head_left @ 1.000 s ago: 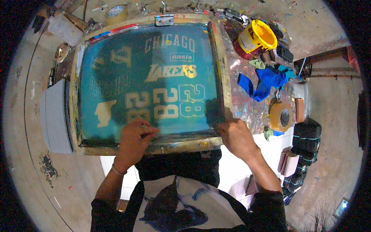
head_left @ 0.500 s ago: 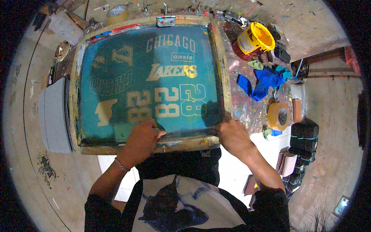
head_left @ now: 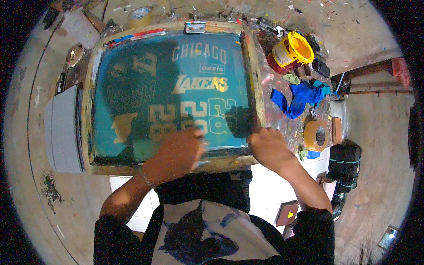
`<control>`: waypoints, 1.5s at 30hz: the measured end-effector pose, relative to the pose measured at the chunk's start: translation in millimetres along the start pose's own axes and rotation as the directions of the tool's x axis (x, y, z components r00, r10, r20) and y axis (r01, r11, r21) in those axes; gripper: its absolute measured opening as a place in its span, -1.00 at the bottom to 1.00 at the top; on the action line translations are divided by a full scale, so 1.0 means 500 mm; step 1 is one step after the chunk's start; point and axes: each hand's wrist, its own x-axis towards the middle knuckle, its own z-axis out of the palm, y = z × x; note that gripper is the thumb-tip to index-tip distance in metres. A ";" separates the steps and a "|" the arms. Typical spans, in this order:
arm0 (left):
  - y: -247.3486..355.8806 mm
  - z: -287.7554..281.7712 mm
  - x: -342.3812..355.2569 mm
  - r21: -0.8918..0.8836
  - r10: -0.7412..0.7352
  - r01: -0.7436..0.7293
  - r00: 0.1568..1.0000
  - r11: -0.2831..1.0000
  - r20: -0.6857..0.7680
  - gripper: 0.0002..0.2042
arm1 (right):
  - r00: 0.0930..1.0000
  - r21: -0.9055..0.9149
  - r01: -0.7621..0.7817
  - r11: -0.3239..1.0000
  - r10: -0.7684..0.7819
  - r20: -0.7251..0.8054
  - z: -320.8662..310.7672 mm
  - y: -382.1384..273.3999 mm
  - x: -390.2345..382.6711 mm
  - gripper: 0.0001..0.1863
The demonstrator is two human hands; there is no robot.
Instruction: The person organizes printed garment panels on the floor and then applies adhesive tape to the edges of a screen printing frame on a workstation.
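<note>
A silk-screen printing frame [head_left: 176, 169] lies before me, its wooden rim stained and its teal mesh [head_left: 126, 145] bearing pale lettering, numerals and small emblems. Over the mesh near its front edge is my left hand [head_left: 179, 150], slightly blurred. Its fingers are curled together, and whatever they may hold is too small to make out. My right hand [head_left: 273, 150] is closed around the frame's front right corner. A metal hinge clamp [head_left: 195, 27] sits on the far rim. Shadows of my hands and head darken the mesh.
Right of the frame, the paint-spattered table [head_left: 282, 132] carries a yellow ink tub [head_left: 285, 52], a blue cloth [head_left: 304, 98] and a roll of brown tape [head_left: 315, 135]. A stack of grey sheets [head_left: 64, 130] stands left. Black tied bundles [head_left: 345, 159] lie lower right.
My left hand has moved right and away from me, from the frame's front rim to over the mesh. The right hand stays at the corner. My view has shifted slightly.
</note>
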 end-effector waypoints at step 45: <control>0.071 -0.015 -0.093 -0.064 -0.353 0.361 0.929 0.930 0.111 -0.69 | 0.945 0.487 0.326 0.811 -0.282 -0.163 0.020 0.044 -0.097 -0.44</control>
